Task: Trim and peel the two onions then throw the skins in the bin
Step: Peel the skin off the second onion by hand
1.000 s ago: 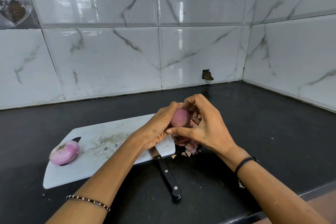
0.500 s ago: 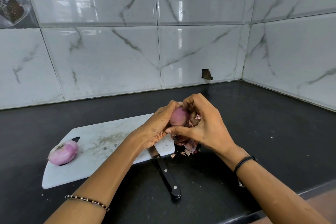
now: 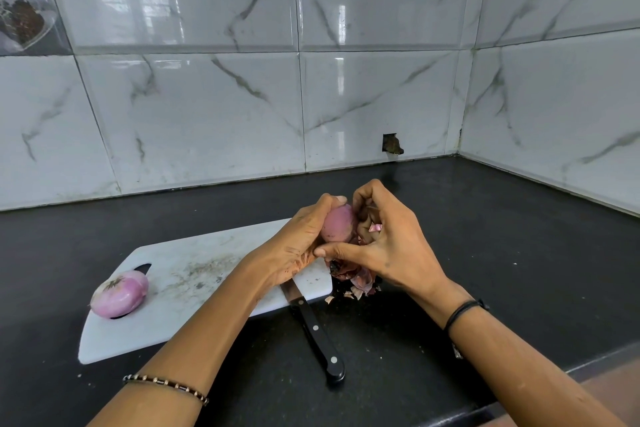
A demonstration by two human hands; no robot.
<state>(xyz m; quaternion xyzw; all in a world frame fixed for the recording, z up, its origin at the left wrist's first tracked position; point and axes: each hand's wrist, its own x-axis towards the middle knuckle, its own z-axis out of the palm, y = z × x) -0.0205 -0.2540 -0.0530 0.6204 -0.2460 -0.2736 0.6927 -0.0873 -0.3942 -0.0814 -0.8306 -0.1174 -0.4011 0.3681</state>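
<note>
Two onions: my left hand grips the first onion above the right edge of the cutting board, my right hand pinching its loose skin; the second onion rests at the board's left end, peelings beside its right edge.

Operator: Which parts of the held onion are obscured?
Technician: The left hand covers its left side. The curled fingers of the right hand cover its right side. Only a central strip shows.
Operator: And the knife?
Technician: Most of the blade is hidden under the left wrist.
Operator: Other items?
Technician: The skins lie partly behind the right hand. The second onion covers most of the cutting board slot. Both forearms are cut off at the bottom edge. The picture tile, upper left, is cropped and indistinct.
</note>
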